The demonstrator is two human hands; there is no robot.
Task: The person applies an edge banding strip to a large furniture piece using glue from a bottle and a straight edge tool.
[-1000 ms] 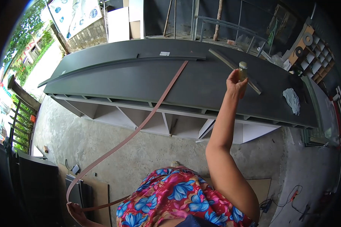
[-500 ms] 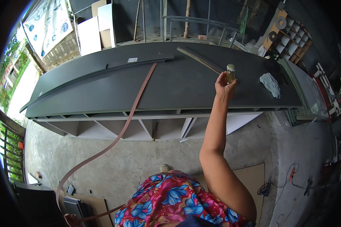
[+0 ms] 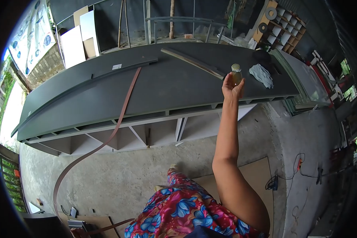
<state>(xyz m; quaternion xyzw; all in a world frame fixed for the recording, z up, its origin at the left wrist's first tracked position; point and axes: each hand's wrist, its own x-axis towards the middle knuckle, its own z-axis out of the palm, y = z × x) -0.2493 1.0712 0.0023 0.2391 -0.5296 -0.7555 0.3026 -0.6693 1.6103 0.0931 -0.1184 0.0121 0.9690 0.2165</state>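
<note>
My right hand [image 3: 233,88] is raised over the near edge of a long dark grey panel [image 3: 107,87], its fingers closed around a small glass jar [image 3: 236,74] with a pale top. At the bottom left, my left hand [image 3: 78,232] is partly cut off and dim; its fingers appear closed on a long brown strip [image 3: 121,117]. This flexible strip lies partly on the panel, hangs over its edge and curves down to the left hand. Beyond the jar, a light blue cloth [image 3: 261,75] lies crumpled on the panel.
The panel rests on a white compartmented cabinet frame [image 3: 162,133]. Long thin dark strips [image 3: 83,81] and a narrow bar [image 3: 192,63] lie on top. Panels [image 3: 293,87] are stacked at right. A cable [image 3: 291,176] and a brown board [image 3: 250,174] lie on the floor.
The view has turned, so the panel and cloth appear further left and tilted. My right hand still holds the jar, now nearer the cloth in view. A foot shows further forward.
</note>
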